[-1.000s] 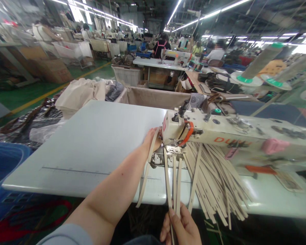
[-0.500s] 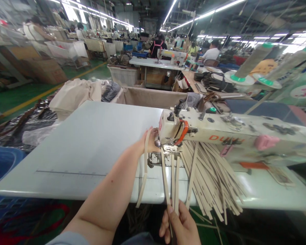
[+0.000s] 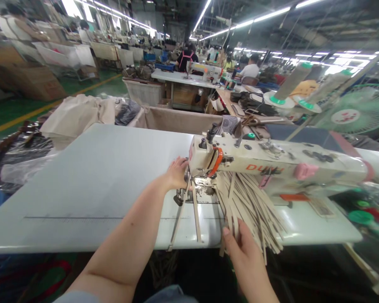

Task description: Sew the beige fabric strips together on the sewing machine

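At the pale table (image 3: 113, 168), the right hand (image 3: 240, 242) pinches beige strips (image 3: 230, 210). The left hand (image 3: 177, 173) is beside the sewing machine (image 3: 255, 153), its grip unclear.

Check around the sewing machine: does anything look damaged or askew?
The bed under the sewing machine looks worn, its pale surface blotched dark. Beside it, beige strips lie fanned unevenly, some ends overhanging the table.

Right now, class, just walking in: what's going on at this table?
A person sits or stands at a sewing machine, both hands busy. The left hand is beside the machine's head; its grip is hard to make out. The right hand pinches some strips near the table's front edge, beside a fanned pile of similar ones.
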A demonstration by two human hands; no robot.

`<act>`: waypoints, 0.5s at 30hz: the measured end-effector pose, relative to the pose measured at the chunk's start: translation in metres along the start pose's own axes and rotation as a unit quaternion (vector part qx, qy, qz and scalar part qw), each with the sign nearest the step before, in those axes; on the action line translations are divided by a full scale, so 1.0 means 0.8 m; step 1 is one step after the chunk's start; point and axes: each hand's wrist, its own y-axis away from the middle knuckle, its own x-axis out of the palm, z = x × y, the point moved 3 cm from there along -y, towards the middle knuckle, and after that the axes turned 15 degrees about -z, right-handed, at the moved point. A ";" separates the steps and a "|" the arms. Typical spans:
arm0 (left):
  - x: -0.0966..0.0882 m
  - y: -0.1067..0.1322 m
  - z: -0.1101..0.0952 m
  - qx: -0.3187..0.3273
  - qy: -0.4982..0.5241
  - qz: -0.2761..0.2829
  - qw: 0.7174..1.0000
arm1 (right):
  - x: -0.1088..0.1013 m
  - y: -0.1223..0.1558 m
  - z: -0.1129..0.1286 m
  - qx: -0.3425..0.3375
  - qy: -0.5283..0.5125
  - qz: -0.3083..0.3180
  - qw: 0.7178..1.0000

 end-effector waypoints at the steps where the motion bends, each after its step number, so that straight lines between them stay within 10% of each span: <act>1: -0.001 0.000 -0.001 -0.003 0.002 0.001 1.000 | -0.004 -0.014 0.001 -0.054 0.060 -0.028 0.996; 5: -0.005 0.002 -0.005 -0.002 0.001 -0.003 1.000 | -0.001 -0.051 0.011 -0.153 0.228 -0.075 0.959; 15: -0.002 0.000 -0.004 0.005 0.003 -0.016 1.000 | 0.024 -0.055 0.038 -0.132 0.369 -0.022 0.920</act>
